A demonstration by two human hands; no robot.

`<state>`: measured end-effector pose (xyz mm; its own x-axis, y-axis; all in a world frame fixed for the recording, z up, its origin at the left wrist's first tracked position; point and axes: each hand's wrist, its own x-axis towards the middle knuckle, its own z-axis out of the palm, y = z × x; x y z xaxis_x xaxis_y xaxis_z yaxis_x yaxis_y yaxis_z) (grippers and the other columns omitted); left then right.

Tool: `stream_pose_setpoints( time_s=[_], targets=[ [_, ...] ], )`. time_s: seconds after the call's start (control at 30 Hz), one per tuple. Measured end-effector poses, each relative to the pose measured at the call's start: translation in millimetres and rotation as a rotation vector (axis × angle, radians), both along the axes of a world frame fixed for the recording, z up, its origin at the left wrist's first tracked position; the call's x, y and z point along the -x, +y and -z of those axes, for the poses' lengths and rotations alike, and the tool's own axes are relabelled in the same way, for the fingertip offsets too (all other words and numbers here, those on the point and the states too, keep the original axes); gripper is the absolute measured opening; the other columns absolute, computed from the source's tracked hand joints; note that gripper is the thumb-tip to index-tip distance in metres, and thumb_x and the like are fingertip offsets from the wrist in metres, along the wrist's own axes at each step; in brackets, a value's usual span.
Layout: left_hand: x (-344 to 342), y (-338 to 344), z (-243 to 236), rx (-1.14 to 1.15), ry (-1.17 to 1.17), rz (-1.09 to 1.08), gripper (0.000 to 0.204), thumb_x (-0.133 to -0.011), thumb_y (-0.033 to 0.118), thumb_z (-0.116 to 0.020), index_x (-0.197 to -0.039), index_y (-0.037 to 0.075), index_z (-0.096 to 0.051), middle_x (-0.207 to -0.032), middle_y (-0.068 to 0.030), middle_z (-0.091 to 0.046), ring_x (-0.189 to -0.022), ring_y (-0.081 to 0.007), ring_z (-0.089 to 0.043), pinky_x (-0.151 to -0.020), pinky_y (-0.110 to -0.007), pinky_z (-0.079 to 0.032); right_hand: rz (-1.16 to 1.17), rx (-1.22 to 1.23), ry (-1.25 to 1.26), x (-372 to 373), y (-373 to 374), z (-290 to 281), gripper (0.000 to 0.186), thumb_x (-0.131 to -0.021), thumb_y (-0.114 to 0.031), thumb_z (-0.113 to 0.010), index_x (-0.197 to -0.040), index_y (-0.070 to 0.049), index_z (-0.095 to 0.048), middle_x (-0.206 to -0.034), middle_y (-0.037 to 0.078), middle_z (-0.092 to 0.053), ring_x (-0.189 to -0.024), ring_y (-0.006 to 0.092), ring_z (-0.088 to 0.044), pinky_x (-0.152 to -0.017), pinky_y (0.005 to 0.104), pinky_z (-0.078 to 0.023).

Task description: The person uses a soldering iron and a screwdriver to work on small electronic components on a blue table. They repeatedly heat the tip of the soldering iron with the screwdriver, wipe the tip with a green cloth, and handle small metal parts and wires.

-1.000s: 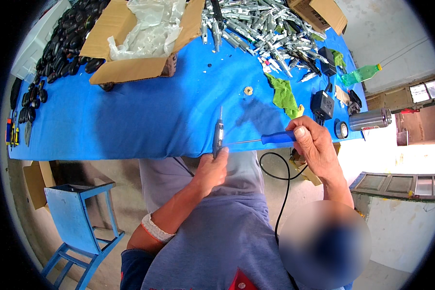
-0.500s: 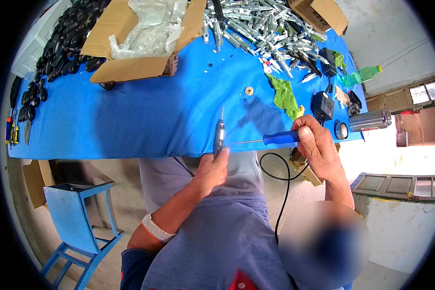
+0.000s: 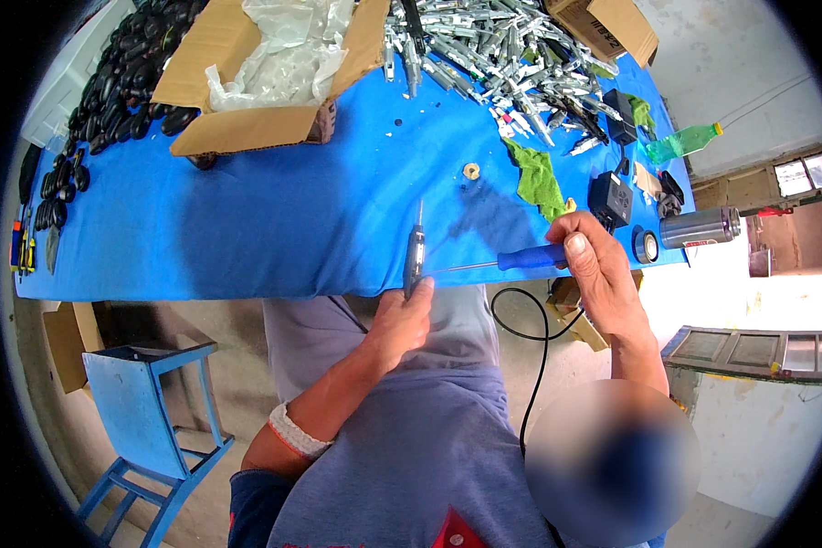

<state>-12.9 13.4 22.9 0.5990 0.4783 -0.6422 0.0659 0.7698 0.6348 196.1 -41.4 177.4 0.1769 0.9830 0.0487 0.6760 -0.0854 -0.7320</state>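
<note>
Closed around the lower end of a slim grey pen-shaped device is my left hand, at the table's front edge. The device stands with its thin metal tip pointing away from me. My right hand grips the handle of a blue screwdriver between thumb and fingers. The screwdriver's thin shaft points left, and its end lies at or very near the device's side, just above my left thumb; whether they touch I cannot tell.
A blue cloth covers the table. On it are an open cardboard box with clear plastic bags, piled black shells, silver pen-shaped parts, a green rag, a black adapter and a metal flask. A blue stool stands left.
Hardly anything differs. My right hand and the screwdriver handle have shifted very slightly; my left hand keeps the device in the same place.
</note>
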Motion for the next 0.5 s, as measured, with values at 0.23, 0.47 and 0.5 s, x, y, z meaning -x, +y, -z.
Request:
stream_pose_setpoints(
  time_s=[0.23,0.47,0.5],
  targets=[
    [0,0,-1,0.014,0.009,-0.004,0.043,-0.096,0.039,-0.045,-0.063,0.014,-0.036,-0.048,0.0028,-0.037,-0.037,-0.0068,-0.033,-0.034,-0.023,-0.025,0.130,0.242,-0.213,-1,2,-9,0.035,-0.096,-0.033,-0.048,-0.086,0.000,-0.057,-0.065,0.011,-0.053,-0.056,0.0219,-0.053,-0.054,0.0317,-0.041],
    [-1,0,-4,0.013,0.040,-0.006,0.043,-0.096,0.038,-0.046,-0.062,0.014,-0.036,-0.048,0.0030,-0.037,-0.037,-0.0069,-0.033,-0.034,-0.023,-0.025,0.024,0.074,0.133,4,-1,-3,0.028,-0.094,-0.026,-0.054,-0.089,0.001,-0.060,-0.077,0.003,-0.060,-0.065,0.0112,-0.053,-0.058,0.0263,-0.043],
    [-1,0,-1,0.016,0.034,-0.004,0.042,-0.096,0.038,-0.046,-0.062,0.014,-0.036,-0.048,0.0029,-0.037,-0.037,-0.0069,-0.032,-0.034,-0.023,-0.025,0.025,0.073,0.181,5,-2,-4,0.028,-0.094,-0.026,-0.053,-0.090,0.001,-0.060,-0.079,0.002,-0.060,-0.066,0.0104,-0.052,-0.058,0.0261,-0.043]
  ],
)
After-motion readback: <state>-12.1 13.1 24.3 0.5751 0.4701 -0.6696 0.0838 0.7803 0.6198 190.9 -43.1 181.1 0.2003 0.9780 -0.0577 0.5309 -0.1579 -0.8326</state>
